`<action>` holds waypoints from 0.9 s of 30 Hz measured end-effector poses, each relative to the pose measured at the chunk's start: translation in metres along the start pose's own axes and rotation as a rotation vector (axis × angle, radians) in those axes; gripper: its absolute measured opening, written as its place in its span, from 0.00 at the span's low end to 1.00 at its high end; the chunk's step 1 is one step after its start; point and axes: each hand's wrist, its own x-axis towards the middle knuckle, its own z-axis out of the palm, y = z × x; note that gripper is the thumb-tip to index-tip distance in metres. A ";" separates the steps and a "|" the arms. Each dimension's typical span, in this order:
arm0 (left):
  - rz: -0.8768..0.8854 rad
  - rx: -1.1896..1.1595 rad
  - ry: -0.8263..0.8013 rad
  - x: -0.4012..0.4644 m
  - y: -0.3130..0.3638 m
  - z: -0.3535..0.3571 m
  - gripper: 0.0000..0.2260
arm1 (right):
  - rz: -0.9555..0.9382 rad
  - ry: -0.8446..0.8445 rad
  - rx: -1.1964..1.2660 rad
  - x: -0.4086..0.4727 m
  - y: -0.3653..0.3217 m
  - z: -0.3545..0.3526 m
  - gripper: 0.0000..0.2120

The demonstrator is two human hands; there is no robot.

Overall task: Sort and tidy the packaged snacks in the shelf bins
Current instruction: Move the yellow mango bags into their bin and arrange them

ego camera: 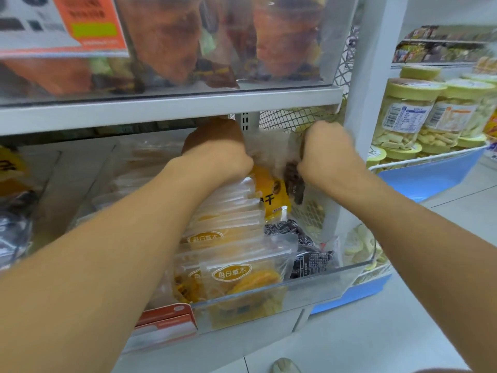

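Both forearms fill the lower half of the frame, reaching up into the middle. Left hand is curled over the back end of a row of clear snack packs; its fingers are hidden behind the packs, so I'd say it's gripping them but can't see exactly how. Right hand is clenched around the top of a dark snack packet, which hangs down from the fist, long axis roughly vertical.

Those clear packs have yellow-orange slices inside and an oval gold label with white characters. They stand on edge, one behind another, the row running from the near front of the bin back toward the hands, labels facing the camera. One yellow pack sits just below the two hands at the back.

All of that is in a clear plastic bin at center-bottom. At its right side lie a few dark packets with white print, right beside the yellow row.

Upper part of the frame: another clear bin on the shelf above, holding blurry orange-brown bags. Far right: lidded plastic jars of pale snack pieces stacked in a wire basket.
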 end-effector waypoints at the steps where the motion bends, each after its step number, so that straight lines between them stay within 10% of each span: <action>1: 0.002 0.016 0.007 0.000 0.001 0.000 0.08 | 0.019 0.042 0.050 -0.005 0.006 -0.011 0.07; 11: -0.038 0.001 0.007 0.006 0.005 0.004 0.11 | -0.216 -0.738 0.206 -0.086 0.022 -0.073 0.16; 17: -0.007 0.071 0.010 0.013 -0.001 0.008 0.15 | -0.107 -0.233 0.269 -0.022 0.016 -0.015 0.18; 22: 0.107 -0.071 -0.099 0.017 0.002 0.008 0.10 | -0.082 -0.366 0.082 0.013 -0.008 0.007 0.42; 27: 0.044 -0.105 -0.099 0.011 0.001 -0.002 0.28 | -0.128 -0.388 -0.116 0.019 -0.015 0.014 0.31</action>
